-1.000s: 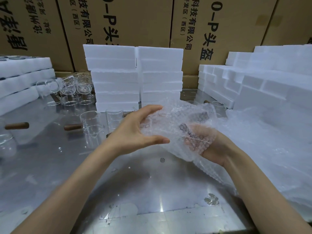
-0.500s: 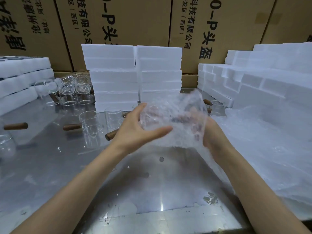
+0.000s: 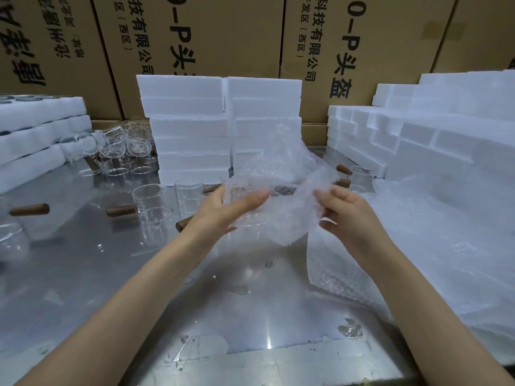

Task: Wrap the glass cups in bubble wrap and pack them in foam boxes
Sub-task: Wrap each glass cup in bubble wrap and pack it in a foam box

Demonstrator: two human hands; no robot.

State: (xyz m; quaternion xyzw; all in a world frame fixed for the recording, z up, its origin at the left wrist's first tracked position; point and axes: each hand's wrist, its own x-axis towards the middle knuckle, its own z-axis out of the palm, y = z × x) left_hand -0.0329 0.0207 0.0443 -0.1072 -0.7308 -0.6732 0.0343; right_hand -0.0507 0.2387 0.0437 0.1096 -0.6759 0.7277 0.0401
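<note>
Above the middle of the steel table I hold a bundle of clear bubble wrap [image 3: 281,210] with a glass cup inside; its brown handle [image 3: 282,190] shows dimly through the film. My left hand [image 3: 225,210] cups the bundle's left side, thumb across the front. My right hand [image 3: 345,215] holds the right side with curled fingers pinching the wrap. A loose flap of wrap [image 3: 289,154] stands up behind the bundle. Bare glass cups with wooden handles [image 3: 152,207] stand to the left.
Two stacks of white foam boxes [image 3: 220,129] rise behind the hands. More foam boxes [image 3: 36,135] lie at left, more foam pieces [image 3: 432,140] at right. A pile of bubble wrap sheets [image 3: 418,260] covers the table's right. Cups cluster [image 3: 122,151] at back left. Cardboard cartons [image 3: 223,37] form the back wall.
The bundle has been turned and lifted slightly. My right hand came out from under the wrap to its right side, and a flap now stands up behind.
</note>
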